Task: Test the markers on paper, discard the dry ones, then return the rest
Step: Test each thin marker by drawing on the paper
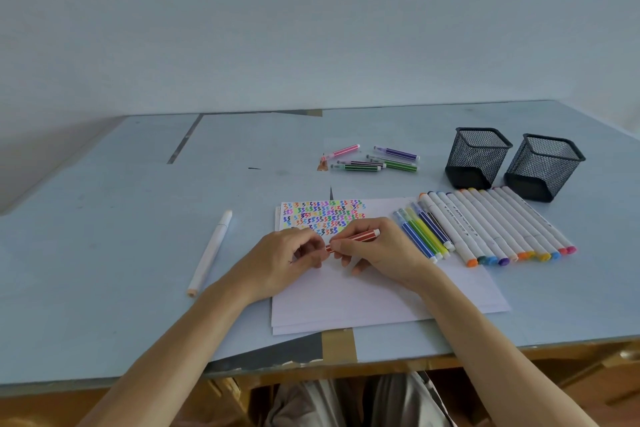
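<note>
Gripping a red striped marker (353, 237) over the scribbled white paper (363, 291), right hand (377, 246) fingers are curling round its barrel; left hand (287, 253) is pinching the cap end. Likely uncapping or recapping; cannot tell which.

We cannot see the tip end of the red marker (353, 238): the left hand (282, 258) and right hand (375, 253) cover it. Whether a cap is on, we cannot tell. Print on the white markers (498, 225) is too small to read. Hands hide part of the paper (363, 295).
</note>
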